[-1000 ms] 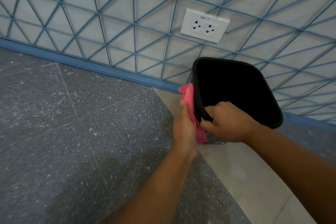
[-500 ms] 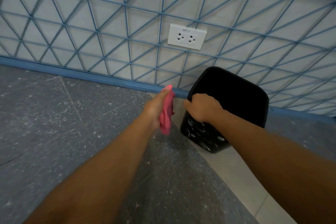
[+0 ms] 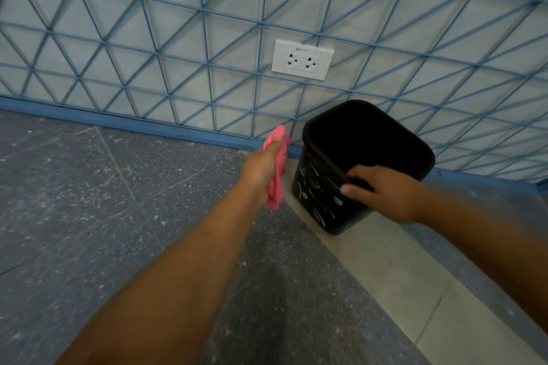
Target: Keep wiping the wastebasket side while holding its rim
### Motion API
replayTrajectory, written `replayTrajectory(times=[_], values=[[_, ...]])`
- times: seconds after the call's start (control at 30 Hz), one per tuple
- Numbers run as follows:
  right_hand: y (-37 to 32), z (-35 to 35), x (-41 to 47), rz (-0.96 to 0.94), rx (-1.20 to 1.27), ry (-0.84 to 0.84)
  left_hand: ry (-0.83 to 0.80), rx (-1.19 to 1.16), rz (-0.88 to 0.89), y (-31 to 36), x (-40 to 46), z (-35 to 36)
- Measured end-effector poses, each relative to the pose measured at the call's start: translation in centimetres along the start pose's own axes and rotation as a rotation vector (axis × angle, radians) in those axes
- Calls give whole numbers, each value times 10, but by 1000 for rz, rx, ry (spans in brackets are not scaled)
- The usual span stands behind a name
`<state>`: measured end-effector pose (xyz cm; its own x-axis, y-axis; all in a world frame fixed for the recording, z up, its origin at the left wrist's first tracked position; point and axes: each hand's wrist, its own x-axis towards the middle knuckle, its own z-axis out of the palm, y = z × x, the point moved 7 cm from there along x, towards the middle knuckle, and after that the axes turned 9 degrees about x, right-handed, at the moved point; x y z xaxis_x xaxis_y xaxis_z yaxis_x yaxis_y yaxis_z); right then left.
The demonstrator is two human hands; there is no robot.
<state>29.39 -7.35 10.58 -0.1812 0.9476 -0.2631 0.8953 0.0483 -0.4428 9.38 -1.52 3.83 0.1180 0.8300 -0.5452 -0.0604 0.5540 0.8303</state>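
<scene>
A black waste bin [image 3: 320, 195] with white marks on its side stands on the floor by the wall, its dark inside showing nothing. My right hand [image 3: 385, 195] grips its near rim, fingers over the edge and thumb on the outer wall. My left hand [image 3: 261, 172] holds a crumpled pink cloth [image 3: 277, 184] just left of the bin; I cannot tell whether the cloth touches it.
Behind the bin rises a pale wall with a blue line pattern, a white double socket [image 3: 302, 59] and a blue skirting strip [image 3: 118, 124]. The floor is dark speckled stone, with a light strip [image 3: 394, 270] running under the bin.
The bin has gone from raised and tilted toward me to standing on the floor. My left hand with the cloth has drawn away from the bin's side. My right hand has shifted along the rim.
</scene>
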Motion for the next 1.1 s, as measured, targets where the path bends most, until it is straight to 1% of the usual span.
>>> replayTrajectory(times=[0.07,0.17,0.27,0.37,0.43,0.53,0.6,0.63,0.7,0.77,0.83,0.97,1.03,1.1], values=[[8,13,-13,-24,-112,-49,11,-6,25,-4,1,2],[9,18,-14,-62,-267,29,18,-11,45,-12,1,6],[3,21,-11,-75,-380,49,44,-45,44,-24,1,5],[-7,31,-12,-62,-382,70,50,-51,36,-35,-1,2],[-12,35,-12,-45,-336,70,65,-51,25,-39,-3,-3],[-16,33,-15,-65,-291,2,98,-75,62,-41,-7,-6],[-17,32,-18,-89,-316,-30,115,-70,118,-42,-13,-3],[-16,32,-19,-66,-293,-28,111,-62,158,-41,-18,2],[-16,34,-17,-4,-220,-9,69,-37,253,-39,-29,21],[-24,37,-8,21,-187,1,18,-43,312,-40,-37,45],[-33,40,3,18,-152,-13,9,-91,283,-48,-41,65],[-40,45,12,-6,-122,-48,-38,-265,96,-61,-34,82],[-41,44,13,-22,-137,-43,-68,-302,70,-52,-23,82],[-43,43,14,-26,-136,-30,-56,-325,50,-41,-15,80]])
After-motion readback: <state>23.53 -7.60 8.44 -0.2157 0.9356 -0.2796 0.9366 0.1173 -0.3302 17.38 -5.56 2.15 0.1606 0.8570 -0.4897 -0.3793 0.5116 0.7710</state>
